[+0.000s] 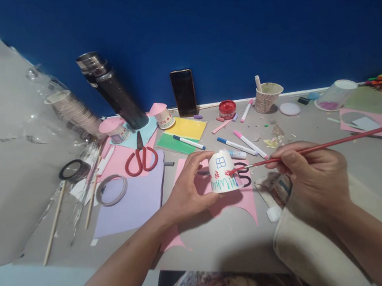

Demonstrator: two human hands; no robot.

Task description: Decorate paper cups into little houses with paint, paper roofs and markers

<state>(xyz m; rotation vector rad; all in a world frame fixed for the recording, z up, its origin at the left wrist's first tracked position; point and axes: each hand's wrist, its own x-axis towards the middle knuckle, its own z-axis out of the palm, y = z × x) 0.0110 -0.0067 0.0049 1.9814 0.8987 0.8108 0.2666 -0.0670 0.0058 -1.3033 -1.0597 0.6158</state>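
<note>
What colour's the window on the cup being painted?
The window has blue outlines, in the head view.

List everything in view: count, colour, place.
Painted cup: 1, white, centre
Paintbrush: 1, red, centre right
Roofed cups: 2, pink-topped, back left
Loose cups: 2, pale, back right
Cup stack: 1, pale, far left
Flask: 1, black, back left
Phone: 1, black, back centre
Paint pot: 1, red, back centre
Scissors: 1, red-handled, left
Tape rolls: 2, black, grey, left
Sticks: several, pale, left
Markers: several, white, centre
Paper: several, mixed, throughout
Cloth: 1, cream, front right
Left hand: 1, bare, on painted cup
Right hand: 1, bare, on paintbrush
</note>
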